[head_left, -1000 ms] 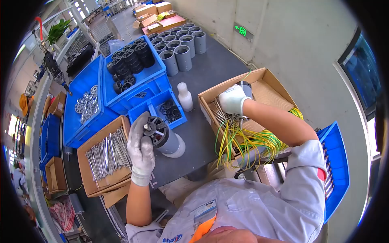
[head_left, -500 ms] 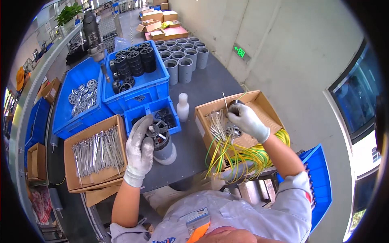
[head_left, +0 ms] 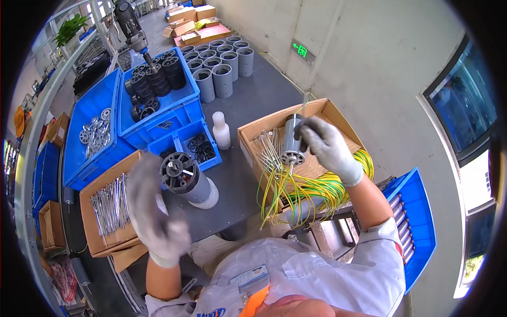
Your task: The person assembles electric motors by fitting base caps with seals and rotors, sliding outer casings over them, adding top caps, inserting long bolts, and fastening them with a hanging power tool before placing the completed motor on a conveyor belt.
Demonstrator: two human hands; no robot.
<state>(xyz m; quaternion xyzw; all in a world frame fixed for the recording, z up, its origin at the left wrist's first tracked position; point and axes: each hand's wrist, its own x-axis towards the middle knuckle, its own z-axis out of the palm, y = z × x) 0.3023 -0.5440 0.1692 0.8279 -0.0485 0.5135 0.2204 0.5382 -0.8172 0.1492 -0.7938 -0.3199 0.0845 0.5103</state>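
Note:
My left hand [head_left: 156,214], gloved and blurred by motion, is left of a grey cylinder [head_left: 194,186] with its fingers stretched out and nothing visible in them. A black spoked cap [head_left: 178,171] with a metal shaft tops that cylinder, which stands tilted in view on a white round base [head_left: 207,199]. Over the cardboard box [head_left: 325,113] on the right, my gloved right hand [head_left: 332,150] is beside a slim grey motor [head_left: 291,134] with a silver spoked flange. Its fingers are loosely bent and apart, the tips at the motor's edge. The motor leans by thin metal rods [head_left: 268,150].
Yellow-green wires [head_left: 322,190] hang over the right box's front. A white bottle-shaped piece [head_left: 221,132] stands mid-table, near blue bins [head_left: 163,127] of black and silver parts. Grey tubes [head_left: 223,82] stand behind. Another box [head_left: 113,211] holds rods; a power driver [head_left: 132,29] hangs above.
My left hand has come off the capped cylinder, moving left and down. My right hand has shifted right, uncovering the motor in the box. The whole view has shifted slightly.

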